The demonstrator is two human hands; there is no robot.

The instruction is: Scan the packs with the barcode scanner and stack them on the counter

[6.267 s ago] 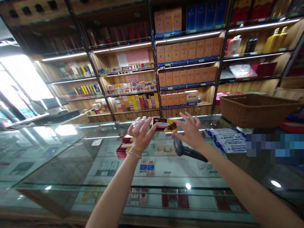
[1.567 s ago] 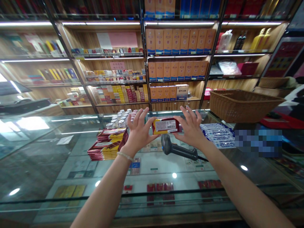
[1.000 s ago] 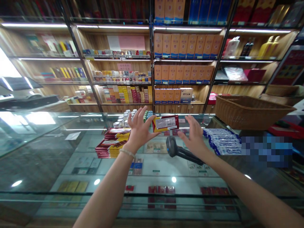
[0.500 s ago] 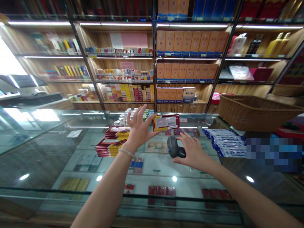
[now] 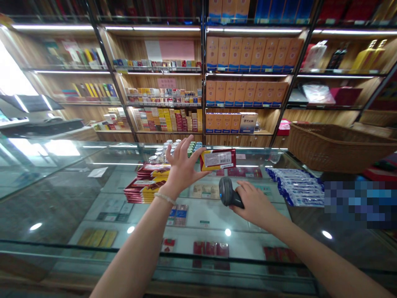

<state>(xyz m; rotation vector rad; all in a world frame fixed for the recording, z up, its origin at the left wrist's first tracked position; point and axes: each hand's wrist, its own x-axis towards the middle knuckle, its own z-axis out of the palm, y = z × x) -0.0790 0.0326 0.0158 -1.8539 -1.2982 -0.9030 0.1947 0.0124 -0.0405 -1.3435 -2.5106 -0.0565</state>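
My left hand [image 5: 182, 167] pinches a red and yellow chocolate bar [image 5: 218, 160] by its left end, between thumb and index finger, while the other fingers spread upward. A label with a barcode on the bar faces me. Below and to the right, my right hand [image 5: 256, 203] is wrapped round the handle of a dark barcode scanner [image 5: 228, 193]. A small blue light glows on the scanner, which is apart from the bar. Stacks of similar red and yellow bars [image 5: 144, 184] lie on the glass counter, just left of my left hand and partly hidden by it.
Blue and white packets [image 5: 294, 186] lie in a row on the right of the glass counter [image 5: 56, 211]. A wicker basket [image 5: 335, 149] stands behind them. Small jars [image 5: 159, 155] sit beyond my left hand. Shelves of orange boxes [image 5: 248, 54] and cigarette packs line the wall.
My right hand's fingers have closed round the scanner's handle, where they were looser before. The scanner has tilted slightly. My left hand and the chocolate bar stay nearly in place.
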